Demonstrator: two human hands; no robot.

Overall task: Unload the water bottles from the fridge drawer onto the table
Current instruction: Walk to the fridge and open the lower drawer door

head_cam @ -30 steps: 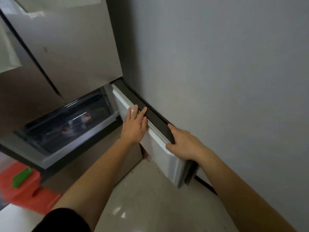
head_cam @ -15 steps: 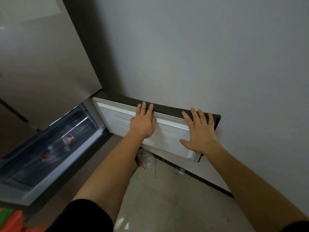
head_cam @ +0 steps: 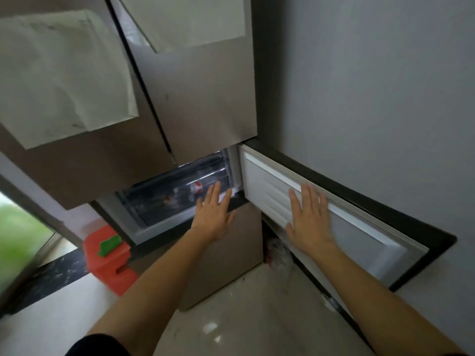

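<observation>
An orange stool (head_cam: 110, 265) is seen at lower left, a green block (head_cam: 110, 244) laid on it; a crumpled bag (head_cam: 279, 253) (clear plastic) is seen on the pale floor (head_cam: 244, 317) at lower centre.

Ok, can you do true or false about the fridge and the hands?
1. The right hand lies flat on the inside of the open fridge door. True.
2. The left hand holds a bottle. False: its fingers are straight and hold nothing, close to the drawer.
3. Red labels show through the clear drawer. True, though they are blurry.
4. The red box on the floor has a blue thing on top. False: the thing on top is green.
</observation>
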